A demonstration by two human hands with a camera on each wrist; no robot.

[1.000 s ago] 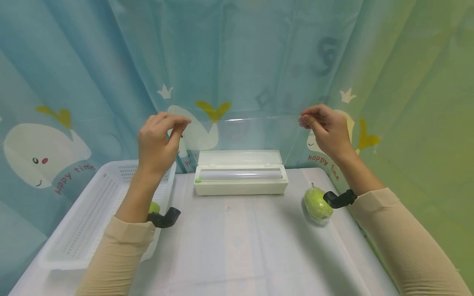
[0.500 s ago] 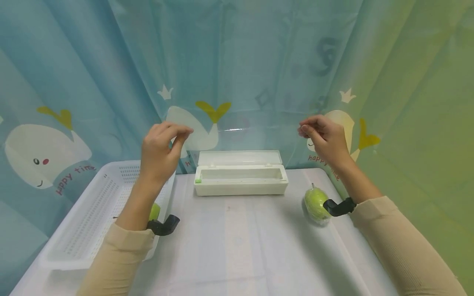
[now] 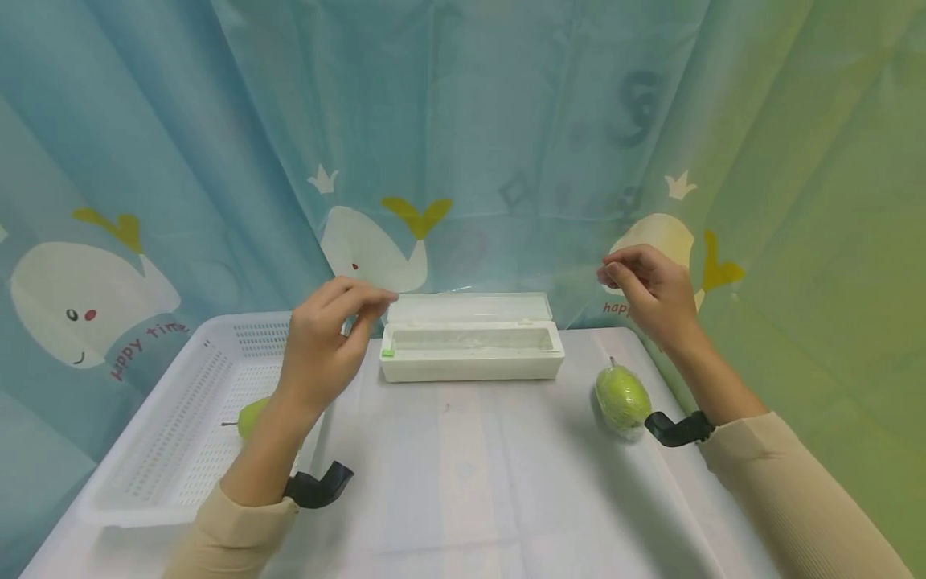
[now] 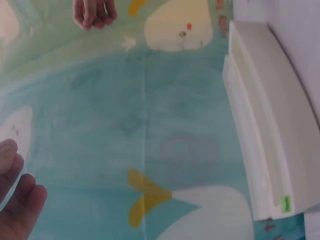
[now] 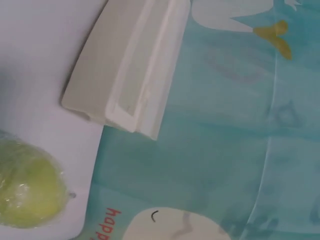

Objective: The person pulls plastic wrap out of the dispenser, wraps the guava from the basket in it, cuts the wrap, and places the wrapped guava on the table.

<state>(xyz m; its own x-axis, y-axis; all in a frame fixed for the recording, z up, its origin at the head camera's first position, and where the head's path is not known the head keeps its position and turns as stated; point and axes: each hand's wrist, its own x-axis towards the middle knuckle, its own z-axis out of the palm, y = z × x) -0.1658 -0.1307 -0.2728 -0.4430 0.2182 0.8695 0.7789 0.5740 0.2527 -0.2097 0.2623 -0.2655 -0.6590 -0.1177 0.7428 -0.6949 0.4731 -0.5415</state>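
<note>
A clear sheet of cling film (image 3: pixel 465 289), nearly invisible, stretches between my two raised hands, only a faint bright glint showing. The left hand (image 3: pixel 329 342) pinches its left side between thumb and fingers; in the left wrist view, left fingertips (image 4: pixel 22 200) show at the lower left edge. At the other side, the right hand (image 3: pixel 651 293) pinches the film with thumb and fingertips. Beneath and beyond stands a long white film box (image 3: pixel 470 368), lid up, with a green piece at its left end. A film-wrapped green pear (image 3: pixel 624 402) lies below the right wrist.
To the left, a white perforated basket (image 3: pixel 145 450) holds a green pear (image 3: pixel 251 416), partly hidden by the left forearm. A whale-patterned curtain (image 3: pixel 492 121) hangs behind the table (image 3: pixel 448 482), which has a pale cloth on it.
Both hands have come down, the left one further and slightly rightward, lowering the film. The bright roll seen in the box opening one second ago no longer shows. More of the basket's pear is visible.
</note>
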